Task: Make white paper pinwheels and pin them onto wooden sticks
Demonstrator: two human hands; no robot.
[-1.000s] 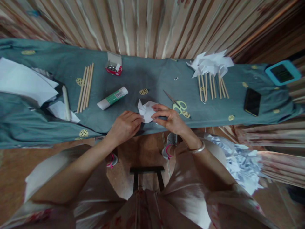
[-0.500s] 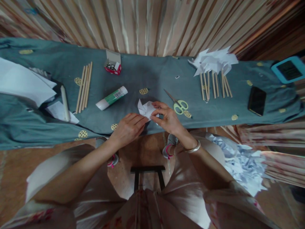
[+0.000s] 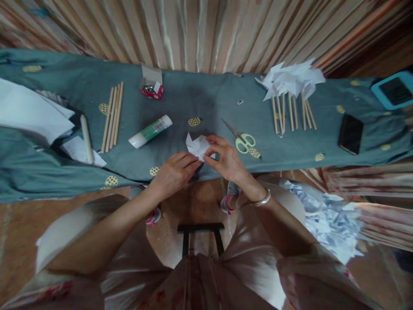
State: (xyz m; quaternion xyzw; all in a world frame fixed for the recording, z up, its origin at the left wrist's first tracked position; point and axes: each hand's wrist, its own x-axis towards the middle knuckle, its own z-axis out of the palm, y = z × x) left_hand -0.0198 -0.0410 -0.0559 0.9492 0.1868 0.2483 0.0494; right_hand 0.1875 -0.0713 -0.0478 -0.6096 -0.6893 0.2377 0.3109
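Observation:
A small white paper pinwheel [image 3: 197, 145], its corners bent inward, is held between my two hands just above the front part of the table. My left hand [image 3: 178, 170] pinches its lower edge with thumb and fingers. My right hand [image 3: 225, 159], with a silver bangle at the wrist, grips the paper's right side, fingers curled over it. Green-handled scissors [image 3: 241, 138] lie right of my right hand. To the left of the paper rests a glue stick [image 3: 151, 131] with a green and white label. The fingertips partly cover the paper.
Thin wooden sticks [image 3: 112, 117] lie at left, near white sheets [image 3: 32, 110] and a pale rod [image 3: 86, 138]. An open red box of pins [image 3: 151, 88] stands behind. Finished pinwheels on sticks [image 3: 292, 82], a phone [image 3: 351, 134] and a blue-framed device [image 3: 395, 91] are at right. Paper scraps [image 3: 329, 219] lie below.
The hands and the paper stay almost in place, with the fingers still on it. The view has shifted very slightly; nothing else visibly moved.

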